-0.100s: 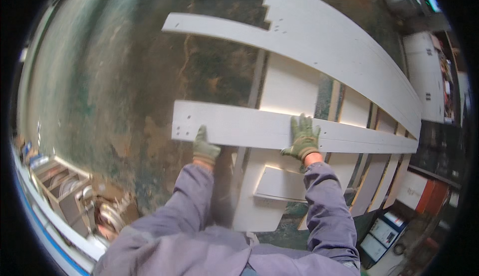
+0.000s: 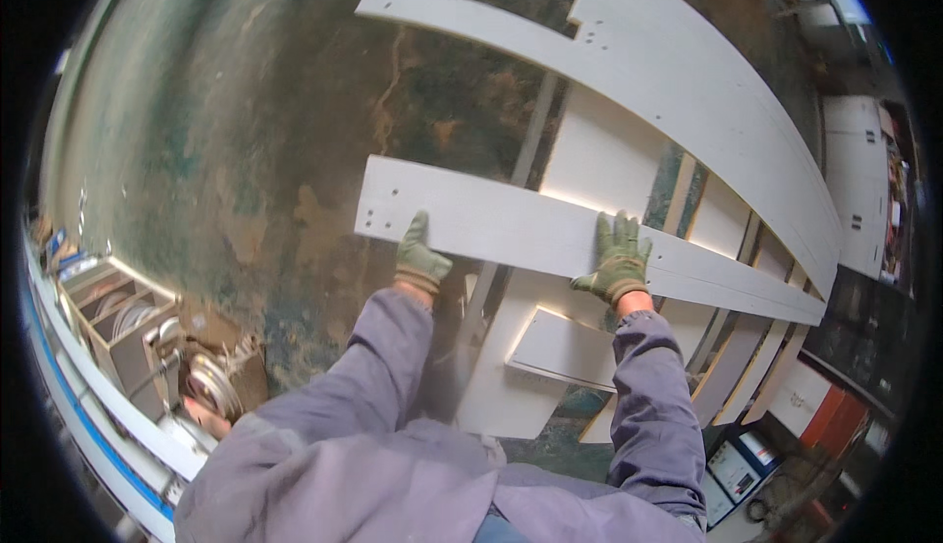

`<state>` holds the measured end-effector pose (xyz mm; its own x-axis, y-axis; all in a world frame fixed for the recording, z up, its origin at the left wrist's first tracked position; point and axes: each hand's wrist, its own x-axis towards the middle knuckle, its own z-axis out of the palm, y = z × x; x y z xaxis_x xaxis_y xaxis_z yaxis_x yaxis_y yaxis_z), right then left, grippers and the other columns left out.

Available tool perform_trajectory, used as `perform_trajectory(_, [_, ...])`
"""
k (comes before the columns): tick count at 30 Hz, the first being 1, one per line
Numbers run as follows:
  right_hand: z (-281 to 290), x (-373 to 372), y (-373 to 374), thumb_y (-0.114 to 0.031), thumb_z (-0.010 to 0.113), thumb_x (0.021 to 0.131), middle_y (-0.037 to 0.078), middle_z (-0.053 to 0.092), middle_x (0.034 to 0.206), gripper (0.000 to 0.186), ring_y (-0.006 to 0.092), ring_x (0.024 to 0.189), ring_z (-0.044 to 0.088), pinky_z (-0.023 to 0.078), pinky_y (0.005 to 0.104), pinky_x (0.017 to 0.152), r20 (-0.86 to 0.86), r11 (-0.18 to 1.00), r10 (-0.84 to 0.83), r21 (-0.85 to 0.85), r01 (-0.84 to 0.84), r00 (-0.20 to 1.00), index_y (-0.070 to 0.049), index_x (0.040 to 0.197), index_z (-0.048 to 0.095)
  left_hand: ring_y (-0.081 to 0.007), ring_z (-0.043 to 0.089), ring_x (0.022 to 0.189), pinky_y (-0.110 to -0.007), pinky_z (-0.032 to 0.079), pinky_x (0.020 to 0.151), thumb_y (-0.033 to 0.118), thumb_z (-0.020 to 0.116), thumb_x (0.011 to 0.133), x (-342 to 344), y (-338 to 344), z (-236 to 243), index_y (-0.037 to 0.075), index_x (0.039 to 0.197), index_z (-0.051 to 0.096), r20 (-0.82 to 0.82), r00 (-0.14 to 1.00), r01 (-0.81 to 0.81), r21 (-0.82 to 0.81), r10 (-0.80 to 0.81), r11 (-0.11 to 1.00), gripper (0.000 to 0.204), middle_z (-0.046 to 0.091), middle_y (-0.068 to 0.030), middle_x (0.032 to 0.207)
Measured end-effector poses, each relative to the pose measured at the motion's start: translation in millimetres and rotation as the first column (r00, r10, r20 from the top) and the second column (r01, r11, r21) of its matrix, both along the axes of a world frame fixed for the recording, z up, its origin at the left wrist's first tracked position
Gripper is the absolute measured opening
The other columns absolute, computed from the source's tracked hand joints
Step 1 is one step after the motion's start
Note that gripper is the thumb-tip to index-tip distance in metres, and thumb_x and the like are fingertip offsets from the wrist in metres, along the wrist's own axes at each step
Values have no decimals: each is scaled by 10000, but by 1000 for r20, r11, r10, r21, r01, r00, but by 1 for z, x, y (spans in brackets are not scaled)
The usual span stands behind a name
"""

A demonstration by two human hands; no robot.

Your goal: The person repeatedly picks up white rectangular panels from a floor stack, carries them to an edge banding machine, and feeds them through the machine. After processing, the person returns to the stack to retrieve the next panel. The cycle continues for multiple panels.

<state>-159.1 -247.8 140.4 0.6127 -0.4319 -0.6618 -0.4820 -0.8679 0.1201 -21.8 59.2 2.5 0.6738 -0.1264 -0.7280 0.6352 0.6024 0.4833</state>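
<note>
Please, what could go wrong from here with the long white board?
The left end of the long white board juts past the boards below, so pressing there might tip it. The left hand shows its thumb on top; hidden fingers could get pinched. The right sleeve might knock the small white panel beside it.

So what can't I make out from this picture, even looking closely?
All in the head view:
- Most fingers of the left hand: hidden, apparently under the long white board.
- The far end of the notched white panel: cut off by the picture's upper edge.
- The right end of the small white panel: hidden behind the right sleeve.
- Details of the blue-and-white device: too small and blurred.
</note>
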Motion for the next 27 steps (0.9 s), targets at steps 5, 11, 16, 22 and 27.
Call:
perform_trajectory(5, [0,6,5,-616,920,552,181,33,1724,1436,377,1593,-10,102,617,1248,-43,1000,-16,-15,15,999,-203,1666,113,-231,691,968,-369,573,843,310,758,932,-1,-5,-6,49,1184,684,-182,983,-54,-112,33,992,371,716,-72,1100])
perform_trajectory(11, [-22,-4,-17,-641,909,557,207,52,1713,1446,427,1580,8,110,577,1262,97,999,8,30,-11,995,-173,1663,104,-228,635,1100,-407,499,1027,331,697,963,16,-10,-25,43,1333,612,-255,959,22,-357,-120,934,476,687,-79,1224])
perform_trajectory(16, [-5,12,-26,-653,875,620,222,91,1704,1383,449,1571,66,184,644,1223,111,998,47,24,-50,993,-191,1662,91,-286,537,1339,-493,344,1195,435,675,965,38,-6,-24,53,1402,588,-28,956,251,-432,-291,866,586,611,-99,1441])
perform_trajectory(22, [11,14,-27,-653,874,625,184,33,1725,1407,429,1582,12,140,676,1212,33,998,-23,57,21,999,-227,1667,31,-207,579,1225,-359,446,1116,310,665,996,34,43,-127,137,1355,631,497,627,322,535,-600,781,399,642,-59,1354])
perform_trajectory(27, [-2,3,-25,-649,869,630,197,37,1722,1406,447,1578,0,123,709,1192,89,999,-29,45,26,996,-222,1667,21,-248,554,1272,-398,412,1136,406,686,981,43,39,-123,90,1339,621,421,701,440,379,-575,814,482,626,-101,1380])
